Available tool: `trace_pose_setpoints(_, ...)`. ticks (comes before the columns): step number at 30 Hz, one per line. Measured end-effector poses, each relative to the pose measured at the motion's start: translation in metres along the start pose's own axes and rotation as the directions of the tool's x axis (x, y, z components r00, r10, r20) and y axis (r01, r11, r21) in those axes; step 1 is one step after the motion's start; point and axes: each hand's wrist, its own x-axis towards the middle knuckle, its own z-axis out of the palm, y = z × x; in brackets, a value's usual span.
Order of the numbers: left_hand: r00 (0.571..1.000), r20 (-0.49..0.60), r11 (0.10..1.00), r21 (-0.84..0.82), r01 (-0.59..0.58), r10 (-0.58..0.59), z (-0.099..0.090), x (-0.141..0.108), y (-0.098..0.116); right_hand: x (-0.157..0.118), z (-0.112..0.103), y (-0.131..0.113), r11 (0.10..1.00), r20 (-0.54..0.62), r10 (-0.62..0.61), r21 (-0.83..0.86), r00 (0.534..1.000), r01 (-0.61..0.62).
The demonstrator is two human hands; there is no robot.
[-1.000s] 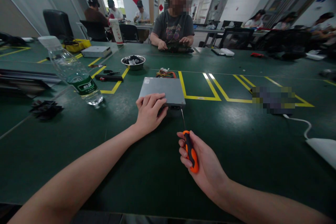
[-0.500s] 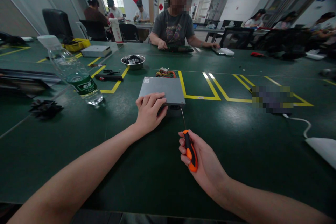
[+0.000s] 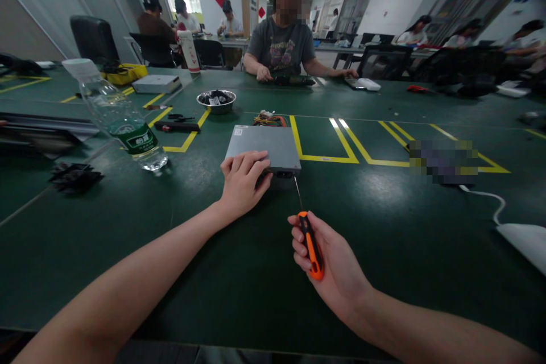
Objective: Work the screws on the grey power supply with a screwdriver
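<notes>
A flat grey metal box point(image 3: 264, 145) lies on the green table, with a white label at its back left corner and a black socket on its front side. Coloured wires point(image 3: 270, 119) come out behind it. My left hand point(image 3: 244, 182) grips the box's front left part, fingers on the top and thumb at the front side. My right hand point(image 3: 328, 256) is closed round the handle of an orange and black screwdriver point(image 3: 313, 247). The screwdriver's thin shaft points forward, its tip at the box's front right corner.
Left on the table point(image 3: 205, 296) stand a tilted-looking water bottle point(image 3: 136, 136) and a black finned part point(image 3: 74, 177). A metal bowl point(image 3: 216, 101) of small parts sits behind the box. Across the table a person point(image 3: 281, 40) sits with a dark tool. A white cable point(image 3: 490, 196) lies right.
The screwdriver's handle has turned about its length, showing more orange, and my right fingers have shifted slightly on it. My left hand and the box have stayed in place.
</notes>
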Motion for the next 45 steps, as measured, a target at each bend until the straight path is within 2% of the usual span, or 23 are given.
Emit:
trace_pose_setpoints(11, 1.000, 0.012, 1.000, -0.017, 0.011, -0.010, 0.000, -0.001, -0.001, -0.003, 0.001, 0.004, 1.000, 0.036, 0.014, -0.023, 0.999, -0.013)
trace_pose_setpoints(18, 1.000, 0.004, 1.000, -0.013, 0.015, -0.015, 0.000, -0.001, -0.001, 0.008, 0.000, 0.012, 0.994, 0.149, 0.074, -0.091, 0.986, -0.061)
trace_pose_setpoints(24, 1.000, -0.003, 1.000, -0.010, 0.014, -0.014, 0.000, -0.001, 0.000, 0.014, 0.002, 0.014, 0.994, 0.194, 0.040, -0.108, 0.980, -0.019)
trace_pose_setpoints(40, 1.000, 0.005, 0.999, -0.023, 0.023, -0.023, -0.001, -0.001, -0.001, 0.015, 0.006, 0.013, 0.995, 0.188, 0.023, -0.103, 0.982, -0.003)
trace_pose_setpoints(45, 1.000, 0.002, 1.000, -0.015, 0.018, -0.018, -0.001, -0.001, 0.000, 0.014, 0.008, 0.012, 0.997, 0.141, -0.006, -0.081, 0.990, 0.017)
